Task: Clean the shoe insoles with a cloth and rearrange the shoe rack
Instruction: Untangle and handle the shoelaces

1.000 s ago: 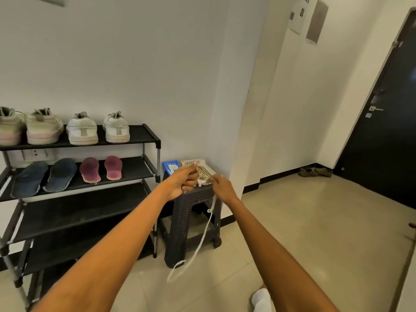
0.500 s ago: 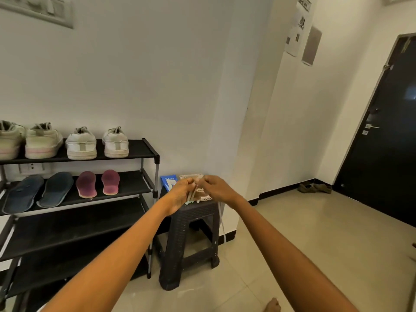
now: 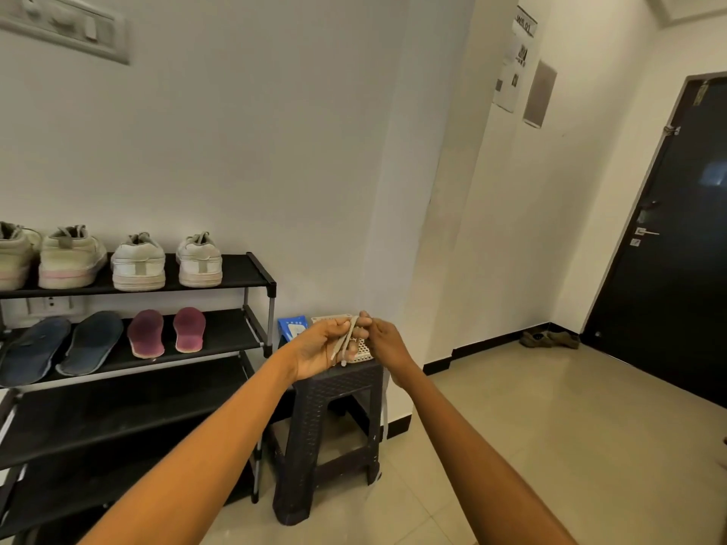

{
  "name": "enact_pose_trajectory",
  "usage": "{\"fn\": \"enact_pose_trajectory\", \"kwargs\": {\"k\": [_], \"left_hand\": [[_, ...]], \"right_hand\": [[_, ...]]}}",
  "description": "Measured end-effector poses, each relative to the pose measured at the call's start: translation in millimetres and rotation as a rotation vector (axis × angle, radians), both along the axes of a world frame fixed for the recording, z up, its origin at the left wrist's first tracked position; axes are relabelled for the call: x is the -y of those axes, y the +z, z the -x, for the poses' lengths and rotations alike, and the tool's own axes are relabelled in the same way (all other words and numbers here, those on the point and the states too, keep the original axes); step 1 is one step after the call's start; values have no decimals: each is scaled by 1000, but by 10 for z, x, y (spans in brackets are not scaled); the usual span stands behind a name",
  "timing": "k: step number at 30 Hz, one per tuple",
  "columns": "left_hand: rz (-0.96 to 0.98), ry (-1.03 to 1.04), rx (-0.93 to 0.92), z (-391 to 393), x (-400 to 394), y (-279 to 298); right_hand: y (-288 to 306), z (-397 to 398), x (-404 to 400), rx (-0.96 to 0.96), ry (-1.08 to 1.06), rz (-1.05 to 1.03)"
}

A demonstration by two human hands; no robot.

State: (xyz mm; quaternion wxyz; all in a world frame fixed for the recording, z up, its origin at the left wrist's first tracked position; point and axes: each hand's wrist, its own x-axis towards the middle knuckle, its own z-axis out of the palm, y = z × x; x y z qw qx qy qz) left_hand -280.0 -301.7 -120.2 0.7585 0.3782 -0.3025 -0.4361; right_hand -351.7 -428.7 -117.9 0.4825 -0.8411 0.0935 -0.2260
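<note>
Pale cord, a shoelace [image 3: 346,342] by the look of it, is pinched between both hands right above the dark plastic stool [image 3: 334,426]. The left hand [image 3: 322,348] has its fingers curled round the lace, with loops draped over them and one end hanging down across the palm; the right hand [image 3: 383,340] nips the same lace at the fingertips, touching the left, so each grip is narrow and closed on the cord. A longer tail seems to drop past the stool's right leg, though it is faint. Behind the hands a white perforated tray [image 3: 360,350] and a blue packet [image 3: 292,328] sit on the stool top. The shoe rack [image 3: 251,269] stands to the left, so the left hand is the nearer one to it. Two red insoles [image 3: 167,332] and two blue insoles [image 3: 63,344] lie lengthwise front to back on its second shelf, below the white shoes [image 3: 165,261]. No cloth is visible to me.
</note>
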Motion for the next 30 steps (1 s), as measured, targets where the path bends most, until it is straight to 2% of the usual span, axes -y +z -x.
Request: {"fn": "enact_pose_trajectory", "kwargs": {"k": [3,5,9,11,13,17,20,24,26,28,30], "left_hand": [[178,245,-192,-6,202,-31],[186,415,-203,-89,321,-60],[-63,529,113,-160,349,-122],[-173,485,278,-109,305,-116],[-231,352,361,-26,255,-107],[-177,40,224,45,154,-35],[-79,-40,88,13,90,80],[56,88,-50,-38,131,110],[170,225,-170,-74,236,74],[149,401,-189,-144,343,30],[49,482,-105,-202,406,-26]], "right_hand": [[-57,23,-173,-14,36,6],[-160,17,-222,-93,44,40],[-157,5,-45,-218,32,402],[-1,-20,-5,-181,-12,470],[195,-69,21,-109,-97,494],[452,-132,146,-39,-209,412],[341,-122,231,-38,-256,214],[-34,-156,139,-100,-227,53],[-107,-169,52,-159,-198,39],[-97,-145,-3,-239,-97,56],[-47,-85,-25,-313,11,91]]}}
